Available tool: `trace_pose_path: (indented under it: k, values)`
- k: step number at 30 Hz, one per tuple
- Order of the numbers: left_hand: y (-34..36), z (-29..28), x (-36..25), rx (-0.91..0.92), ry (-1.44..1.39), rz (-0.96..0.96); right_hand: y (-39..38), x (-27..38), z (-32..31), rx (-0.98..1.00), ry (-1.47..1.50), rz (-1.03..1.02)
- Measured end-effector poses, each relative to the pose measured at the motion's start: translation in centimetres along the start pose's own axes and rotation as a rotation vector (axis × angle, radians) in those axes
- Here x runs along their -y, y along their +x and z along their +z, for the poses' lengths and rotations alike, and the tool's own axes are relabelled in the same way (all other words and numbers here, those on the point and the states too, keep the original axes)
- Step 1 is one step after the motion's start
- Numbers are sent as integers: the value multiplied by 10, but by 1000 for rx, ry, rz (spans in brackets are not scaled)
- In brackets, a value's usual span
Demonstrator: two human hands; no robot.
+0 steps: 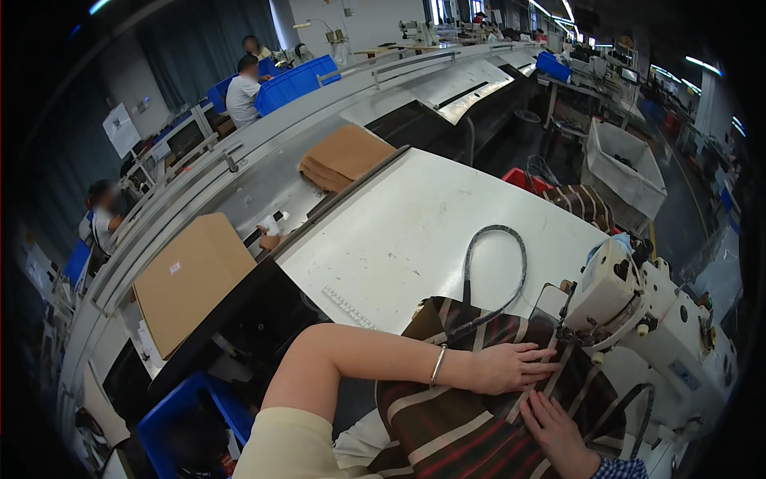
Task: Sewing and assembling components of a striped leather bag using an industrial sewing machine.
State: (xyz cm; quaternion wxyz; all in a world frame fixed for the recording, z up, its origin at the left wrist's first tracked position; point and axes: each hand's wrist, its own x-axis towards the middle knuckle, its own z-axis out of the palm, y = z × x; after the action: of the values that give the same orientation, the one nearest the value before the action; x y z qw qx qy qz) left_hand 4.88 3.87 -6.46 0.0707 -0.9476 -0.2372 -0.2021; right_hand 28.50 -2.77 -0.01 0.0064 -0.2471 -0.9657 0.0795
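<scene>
Both hands lie flat, fingers spread, clamping nothing: left hand (511, 367) and right hand (558, 431) press the striped fabric (455, 423). Sewing machine (638, 319) needle sits just beyond the left fingertips, nearer that hand; seam line runs between the hands toward it.

Left arm: bare from the shoulder down, with a short cream sleeve at the upper arm.
Left wrist: one thin silver bangle (437, 364), a little loose.
Right wrist: a cuff (618, 469) in blue and white check, only its edge shows.
</scene>
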Motion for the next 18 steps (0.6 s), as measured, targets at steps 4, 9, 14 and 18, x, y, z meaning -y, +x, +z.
trace_pose_path:
  k: [4, 9, 14, 18]
  values:
    - [-4, -2, -2, 46, -229, 42, -5, 4, -6, 12, -17, -3]
    - [12, -19, 6, 91, -335, 112, -11, 0, 4, -4, -100, -46]
    - [39, -22, 35, 224, -717, 17, 10, 6, 8, -92, -353, -124]
    - [65, -39, 54, 438, -819, -43, 30, 10, 19, -187, -599, -112]
